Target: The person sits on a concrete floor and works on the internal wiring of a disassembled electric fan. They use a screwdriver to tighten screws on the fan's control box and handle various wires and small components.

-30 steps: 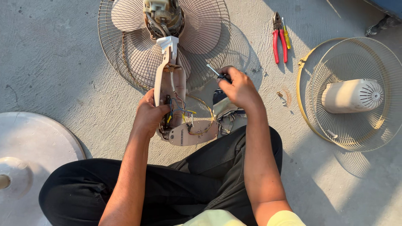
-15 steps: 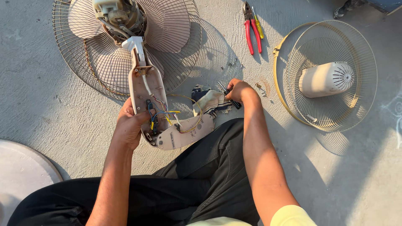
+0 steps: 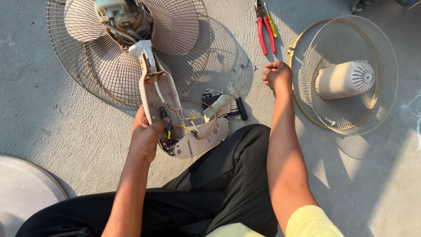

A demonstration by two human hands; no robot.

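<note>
My left hand (image 3: pixel 145 135) grips the opened beige neck of a fan (image 3: pixel 158 94), whose inside shows coloured wires (image 3: pixel 177 123). A loose beige cover plate (image 3: pixel 202 139) hangs from the neck by the wires. The fan's motor and blades (image 3: pixel 127 26) lie on a wire grille on the concrete. My right hand (image 3: pixel 277 74) is raised above the floor, fingers curled into a fist; I cannot see anything in it. A black-handled screwdriver (image 3: pixel 240 105) lies beside a folded cloth (image 3: pixel 219 105), left of that hand.
Red-handled pliers (image 3: pixel 264 31) and a yellow screwdriver (image 3: pixel 272 25) lie at the top. A second wire grille (image 3: pixel 351 74) with a white motor cover (image 3: pixel 344 79) sits at right. A round grey base (image 3: pixel 24 188) is at lower left. My dark trousers fill the bottom.
My right hand has left the cover plate and screwdriver near the fan neck and moved right and away, closing into a fist. The screwdriver now lies on the floor.
</note>
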